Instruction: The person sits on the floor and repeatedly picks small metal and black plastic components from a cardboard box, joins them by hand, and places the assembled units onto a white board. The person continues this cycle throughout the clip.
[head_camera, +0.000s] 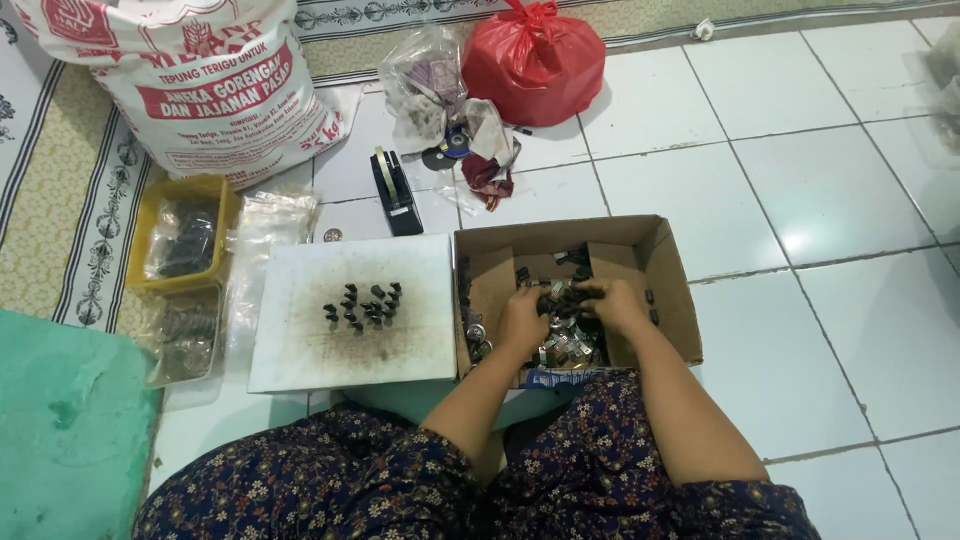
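Both hands reach into an open cardboard box (670, 270) on the tiled floor in front of my knees. My left hand (522, 320) and my right hand (612, 303) are cupped together around a heap of small black and metal parts (567, 300), gripping a bunch of them between the fingers. More of these parts lie on the box floor. Left of the box, a stained white board (300, 340) carries a small cluster of black parts (362, 305) standing upright.
A yellow tray (150, 215) with bagged parts and clear plastic bags (262, 235) lie left of the board. Behind stand a black tape dispenser (395, 190), a large white sack (200, 80), a red plastic bag (535, 60) and a clear bag (430, 85). A green mat (60, 430) lies at lower left.
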